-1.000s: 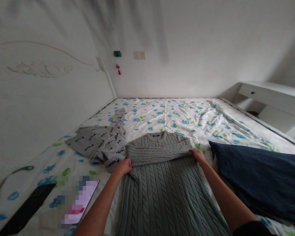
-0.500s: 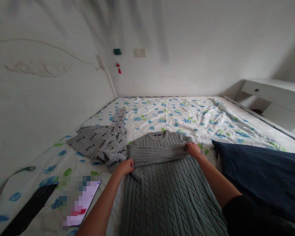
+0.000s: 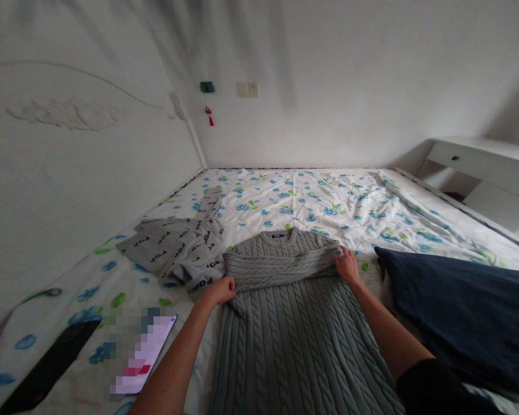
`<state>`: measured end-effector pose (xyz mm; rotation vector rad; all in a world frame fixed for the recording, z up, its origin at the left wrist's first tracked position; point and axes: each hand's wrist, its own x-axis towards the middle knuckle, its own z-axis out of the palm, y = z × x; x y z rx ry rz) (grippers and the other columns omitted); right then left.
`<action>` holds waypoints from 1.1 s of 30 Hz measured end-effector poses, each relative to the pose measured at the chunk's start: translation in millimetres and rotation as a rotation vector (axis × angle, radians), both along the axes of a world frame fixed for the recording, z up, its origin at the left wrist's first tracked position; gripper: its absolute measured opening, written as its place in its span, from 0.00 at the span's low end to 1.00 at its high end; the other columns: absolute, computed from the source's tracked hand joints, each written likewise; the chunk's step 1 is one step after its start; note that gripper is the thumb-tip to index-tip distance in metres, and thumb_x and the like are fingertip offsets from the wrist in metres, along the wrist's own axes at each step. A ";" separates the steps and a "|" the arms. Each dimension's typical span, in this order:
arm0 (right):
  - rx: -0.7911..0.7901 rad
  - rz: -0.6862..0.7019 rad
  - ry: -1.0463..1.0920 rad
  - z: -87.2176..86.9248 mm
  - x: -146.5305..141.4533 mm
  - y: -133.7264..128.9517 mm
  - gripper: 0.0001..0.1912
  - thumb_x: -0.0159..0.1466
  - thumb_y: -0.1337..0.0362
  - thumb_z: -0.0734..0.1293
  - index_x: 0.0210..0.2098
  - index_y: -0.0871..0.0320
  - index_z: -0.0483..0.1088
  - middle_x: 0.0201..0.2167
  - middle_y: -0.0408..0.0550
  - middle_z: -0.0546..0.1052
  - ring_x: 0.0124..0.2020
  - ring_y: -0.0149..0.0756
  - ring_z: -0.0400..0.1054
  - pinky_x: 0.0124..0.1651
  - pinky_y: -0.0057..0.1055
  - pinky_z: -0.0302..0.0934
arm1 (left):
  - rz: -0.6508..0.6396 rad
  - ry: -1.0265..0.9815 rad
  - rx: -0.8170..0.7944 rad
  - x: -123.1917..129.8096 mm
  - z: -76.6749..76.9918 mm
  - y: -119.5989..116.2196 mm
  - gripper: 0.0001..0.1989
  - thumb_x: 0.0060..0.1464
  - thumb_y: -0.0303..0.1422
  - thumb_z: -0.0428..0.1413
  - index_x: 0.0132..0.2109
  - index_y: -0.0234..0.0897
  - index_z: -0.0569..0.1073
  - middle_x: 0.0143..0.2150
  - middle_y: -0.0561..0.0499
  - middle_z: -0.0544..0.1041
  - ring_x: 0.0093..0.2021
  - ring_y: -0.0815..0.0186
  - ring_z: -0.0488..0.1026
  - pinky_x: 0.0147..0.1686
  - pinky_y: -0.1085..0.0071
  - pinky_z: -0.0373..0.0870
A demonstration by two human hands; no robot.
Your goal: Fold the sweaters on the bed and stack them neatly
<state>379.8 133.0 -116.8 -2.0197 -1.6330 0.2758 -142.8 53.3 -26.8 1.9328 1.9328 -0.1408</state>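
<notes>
A grey cable-knit sweater (image 3: pixel 303 340) lies flat on the bed, its collar toward the far wall and its sleeves laid across the chest. My left hand (image 3: pixel 222 290) is closed on the sweater's left edge, near the end of the crossed sleeves. At the right edge, my right hand (image 3: pixel 346 264) pinches the knit by the folded sleeve. A grey garment with black lettering (image 3: pixel 173 245) lies crumpled to the left of the sweater.
A dark blue cloth (image 3: pixel 462 311) lies on the right of the flowered bedsheet (image 3: pixel 285 196). At the lower left are a black object (image 3: pixel 52 366) and a lit phone (image 3: pixel 151 357). A white cabinet (image 3: pixel 493 167) stands at the far right.
My right hand has moved slightly right and outward along the sweater's edge. My left hand stays at the left edge. The view has shifted slightly.
</notes>
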 end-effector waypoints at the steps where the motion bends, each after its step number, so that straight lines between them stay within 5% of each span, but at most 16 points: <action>1: 0.021 -0.011 0.030 -6.0 3.4 -5.0 0.29 0.76 0.59 0.65 0.72 0.65 0.74 0.61 0.66 0.82 0.61 0.54 0.76 0.67 0.43 0.66 | -0.004 -0.036 0.030 0.5 2.0 2.3 0.06 0.56 0.28 0.61 0.41 0.42 0.79 0.42 0.50 0.86 0.45 0.58 0.82 0.44 0.68 0.72; 4: 0.061 0.046 0.116 -20.4 9.5 -18.1 0.24 0.74 0.56 0.67 0.63 0.59 0.82 0.55 0.61 0.84 0.57 0.52 0.77 0.64 0.42 0.68 | 0.014 -0.187 0.243 3.6 6.5 9.5 0.13 0.61 0.28 0.57 0.49 0.40 0.83 0.47 0.48 0.86 0.44 0.59 0.83 0.50 0.66 0.76; 8: 0.053 0.067 0.227 -25.6 9.5 -22.3 0.22 0.74 0.59 0.64 0.57 0.57 0.87 0.53 0.59 0.86 0.54 0.49 0.79 0.61 0.40 0.70 | -0.020 -0.256 0.343 8.1 0.7 13.5 0.24 0.64 0.28 0.54 0.62 0.38 0.85 0.74 0.40 0.77 0.45 0.62 0.85 0.60 0.60 0.80; 11: 0.019 0.073 0.245 -20.0 9.6 -18.1 0.25 0.73 0.66 0.60 0.55 0.60 0.88 0.52 0.61 0.87 0.53 0.49 0.80 0.63 0.41 0.70 | -0.052 -0.173 0.268 9.7 -10.9 12.6 0.30 0.64 0.28 0.53 0.70 0.37 0.82 0.83 0.39 0.68 0.63 0.53 0.85 0.71 0.56 0.75; 14: 0.083 0.080 0.191 -16.2 13.8 -19.5 0.25 0.73 0.67 0.59 0.55 0.61 0.88 0.53 0.62 0.87 0.55 0.51 0.79 0.65 0.43 0.68 | -0.074 -0.074 0.221 10.2 -19.5 12.5 0.33 0.65 0.27 0.51 0.75 0.34 0.78 0.84 0.39 0.66 0.77 0.52 0.74 0.79 0.57 0.66; 23: 0.157 0.034 0.101 -33.8 30.2 -47.4 0.28 0.73 0.68 0.55 0.55 0.60 0.87 0.50 0.60 0.85 0.53 0.49 0.76 0.65 0.46 0.67 | -0.080 0.031 0.196 12.8 -23.6 15.6 0.36 0.65 0.24 0.48 0.78 0.28 0.72 0.84 0.37 0.66 0.79 0.55 0.72 0.80 0.63 0.63; 33: 0.336 0.127 0.000 -61.3 -31.4 -119.4 0.30 0.76 0.60 0.59 0.74 0.56 0.71 0.79 0.62 0.67 0.77 0.57 0.60 0.78 0.60 0.60 | -0.050 -0.060 0.331 5.6 -33.5 34.4 0.37 0.66 0.28 0.48 0.80 0.28 0.68 0.84 0.37 0.66 0.79 0.53 0.71 0.79 0.58 0.66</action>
